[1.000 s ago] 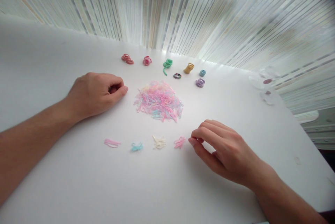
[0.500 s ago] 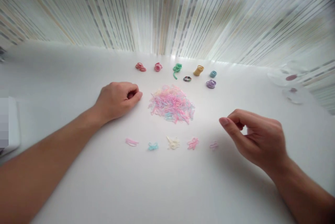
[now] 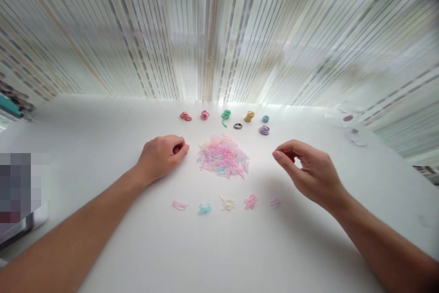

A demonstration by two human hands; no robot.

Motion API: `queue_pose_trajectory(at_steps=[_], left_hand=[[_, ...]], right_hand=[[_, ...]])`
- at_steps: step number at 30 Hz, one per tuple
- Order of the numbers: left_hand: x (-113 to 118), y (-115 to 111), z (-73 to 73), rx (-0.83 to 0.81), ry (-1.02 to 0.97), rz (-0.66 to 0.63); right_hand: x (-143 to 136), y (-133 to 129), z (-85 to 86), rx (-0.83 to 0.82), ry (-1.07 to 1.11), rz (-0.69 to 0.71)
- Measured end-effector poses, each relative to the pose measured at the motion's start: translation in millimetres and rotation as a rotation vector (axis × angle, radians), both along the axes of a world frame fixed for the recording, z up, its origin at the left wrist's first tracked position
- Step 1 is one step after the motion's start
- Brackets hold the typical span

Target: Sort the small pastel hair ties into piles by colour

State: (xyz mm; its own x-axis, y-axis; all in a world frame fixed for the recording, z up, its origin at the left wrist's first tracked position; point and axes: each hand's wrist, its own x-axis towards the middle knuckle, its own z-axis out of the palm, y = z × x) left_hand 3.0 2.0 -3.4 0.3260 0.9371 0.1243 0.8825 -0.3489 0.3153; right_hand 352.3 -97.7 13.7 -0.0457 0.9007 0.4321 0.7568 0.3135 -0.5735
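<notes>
My left hand (image 3: 162,157) rests on the table, curled into a loose fist just left of a loose pile of thin pastel rubber bands (image 3: 223,156). Nothing shows in its fingers. Right of the pile, my right hand (image 3: 307,167) hovers above the table, casting a shadow. Its thumb and forefinger tips are brought together, and I see nothing between them. Nearer me lie small sorted groups in a row: pink bands (image 3: 180,205), blue bands (image 3: 205,208), cream bands (image 3: 227,203), deeper pink bands (image 3: 250,201) and lilac bands (image 3: 275,202).
Behind the pile sit coiled bands or cords: red (image 3: 185,116), pink (image 3: 205,115), green (image 3: 226,115), mustard (image 3: 249,116), blue (image 3: 265,119) and purple (image 3: 264,130), plus a dark beaded ring (image 3: 238,126). Clear plastic pieces (image 3: 353,133) lie right. A striped curtain (image 3: 206,32) hangs behind the white table (image 3: 206,256).
The view has tilted up, so the table things appear lower. My right hand has moved left, closer to the pile, its fingers still pinched. My left hand stays beside the pile.
</notes>
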Motion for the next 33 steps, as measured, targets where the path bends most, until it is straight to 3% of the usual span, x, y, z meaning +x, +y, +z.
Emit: queue_pose_trajectory(at_steps=[5, 8, 12, 15, 22, 33], left_hand=[[-1.7, 1.0, -1.7, 0.005, -0.001, -0.007], [-2.6, 0.8, -1.8, 0.004, 0.000, -0.007], [-4.0, 0.8, -2.3, -0.007, 0.015, -0.004], [-4.8, 1.3, -3.0, -0.006, 0.027, -0.008], [-3.8, -1.4, -0.8, -0.025, 0.039, -0.005], [-1.8, -2.3, 1.0, -0.031, 0.055, 0.024]], right_hand=[[-12.9, 20.4, 34.1, -0.079, -0.036, 0.046], [-25.3, 41.8, 54.9, -0.046, 0.044, 0.089], [-36.4, 70.7, 65.6, -0.005, 0.229, 0.136], [-36.9, 84.1, 57.2, -0.081, 0.262, 0.159], [-36.9, 99.7, 24.9, -0.306, 0.080, 0.212], [-57.0, 104.7, -3.4, -0.264, -0.055, 0.204]])
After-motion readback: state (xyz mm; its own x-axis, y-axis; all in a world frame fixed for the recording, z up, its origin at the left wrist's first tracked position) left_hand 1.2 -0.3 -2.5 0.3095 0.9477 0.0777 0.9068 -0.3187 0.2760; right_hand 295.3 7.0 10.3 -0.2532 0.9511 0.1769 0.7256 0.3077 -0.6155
